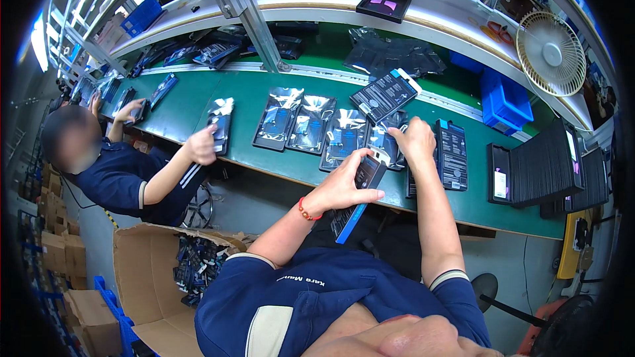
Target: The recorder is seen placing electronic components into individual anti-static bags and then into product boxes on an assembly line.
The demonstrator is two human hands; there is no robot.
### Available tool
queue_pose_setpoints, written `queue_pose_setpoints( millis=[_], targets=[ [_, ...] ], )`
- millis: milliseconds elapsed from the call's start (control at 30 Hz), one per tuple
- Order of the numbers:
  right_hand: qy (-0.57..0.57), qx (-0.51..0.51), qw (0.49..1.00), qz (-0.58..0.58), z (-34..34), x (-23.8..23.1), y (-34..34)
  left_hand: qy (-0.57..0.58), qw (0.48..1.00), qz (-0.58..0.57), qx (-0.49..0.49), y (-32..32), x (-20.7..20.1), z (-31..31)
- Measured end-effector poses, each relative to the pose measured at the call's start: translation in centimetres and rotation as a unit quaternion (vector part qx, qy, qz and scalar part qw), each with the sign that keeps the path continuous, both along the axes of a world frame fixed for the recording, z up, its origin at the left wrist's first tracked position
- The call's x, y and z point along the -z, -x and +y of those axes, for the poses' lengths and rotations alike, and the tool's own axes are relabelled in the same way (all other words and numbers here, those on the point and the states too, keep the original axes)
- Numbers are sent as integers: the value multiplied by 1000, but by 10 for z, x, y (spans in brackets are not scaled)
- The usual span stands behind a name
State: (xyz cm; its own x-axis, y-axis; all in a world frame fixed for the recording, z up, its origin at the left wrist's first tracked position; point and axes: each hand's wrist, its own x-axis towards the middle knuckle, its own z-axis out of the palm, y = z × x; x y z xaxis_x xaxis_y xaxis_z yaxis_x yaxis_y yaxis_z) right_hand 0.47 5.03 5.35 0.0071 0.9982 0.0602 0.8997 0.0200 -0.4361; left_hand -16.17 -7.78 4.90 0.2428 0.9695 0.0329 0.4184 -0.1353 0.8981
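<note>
My left hand [344,188] is wrapped round a slim black box [368,177] with a blue side, held tilted over the table's front edge. The box's upper end shows a pale flap and looks open. My right hand [417,142] has its thumb and fingers closed at the edge of a black pack in shiny clear plastic [385,143] lying on the table. To the left of it lie similar plastic-wrapped packs [344,133] in a row. Just behind, a black printed box [385,96] with a white open flap rests at a slant. Upright black boxes [452,155] lie right of my right hand.
A long row of black trays [536,168] stands at the right, near a blue bin [504,102] and a fan [551,53]. At left a co-worker's hand [202,145] is at another pack [222,122]. A cardboard carton [142,277] stands below.
</note>
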Motion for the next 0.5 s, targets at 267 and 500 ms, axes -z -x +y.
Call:
queue_pose_setpoints(
  millis=[267, 500],
  targets=[
    [132, -73, 988, -27, 9, -11, 43, 110, 986, 62, -105, 45, -2, -5],
    [62, -88, 990, 90, 2, 35, 64, 38, 969, 211, -122, 41, 1, -9]
  ],
)
